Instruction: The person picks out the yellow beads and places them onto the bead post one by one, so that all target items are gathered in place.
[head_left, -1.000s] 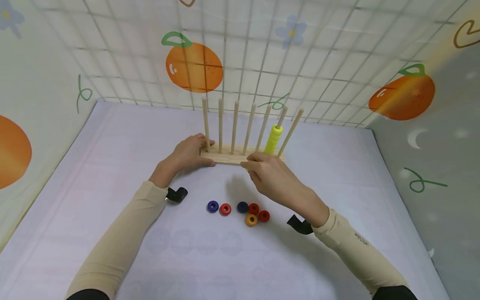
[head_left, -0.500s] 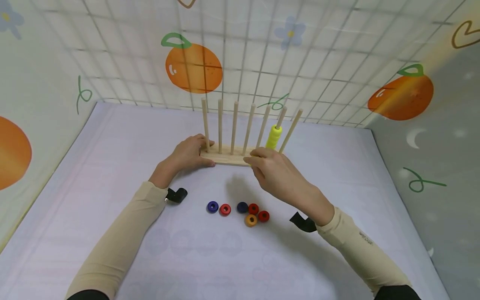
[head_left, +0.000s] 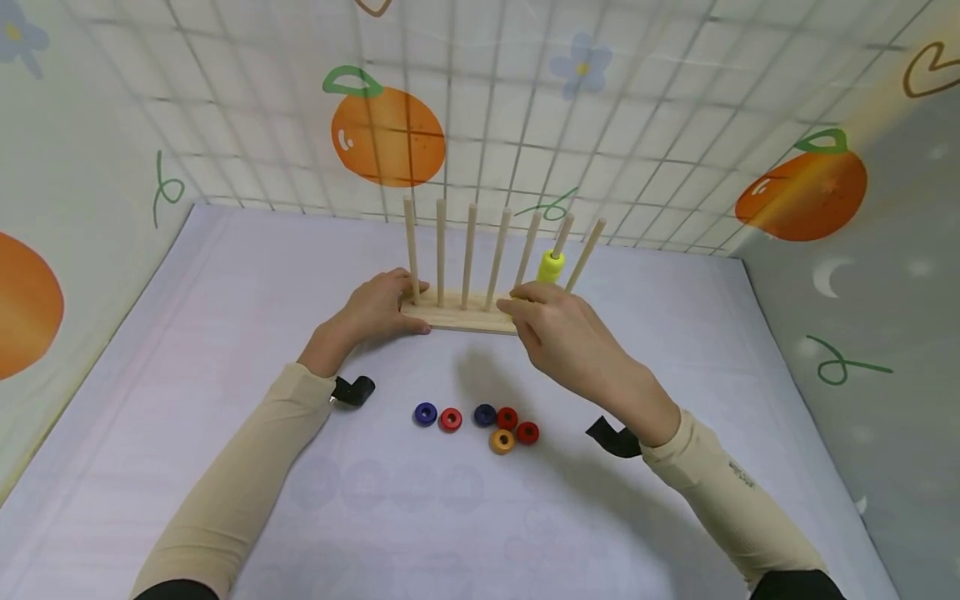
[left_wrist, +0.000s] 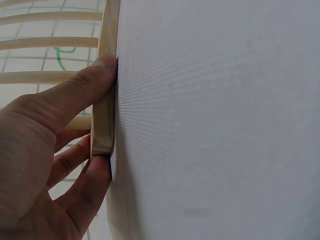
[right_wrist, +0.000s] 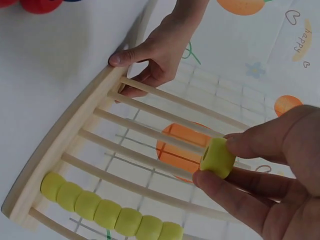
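A wooden peg rack with a row of several upright pegs stands at the back of the table. My left hand grips its left end, thumb along the front edge and fingers round the end of the base. Between thumb and fingertips my right hand pinches a yellow bead, which is held apart from the pegs in the right wrist view. A stack of yellow beads fills much of the second peg from the right; the right hand partly hides that stack in the head view.
In front of the rack lie loose beads: a blue bead beside a red bead, then a dark blue bead, an orange bead and two more red ones. A wire grid behind printed cloth rises at the back.
My right hand has moved right and slightly away from me, covering more of the yellow stack. The left hand, rack and loose beads have stayed in place.
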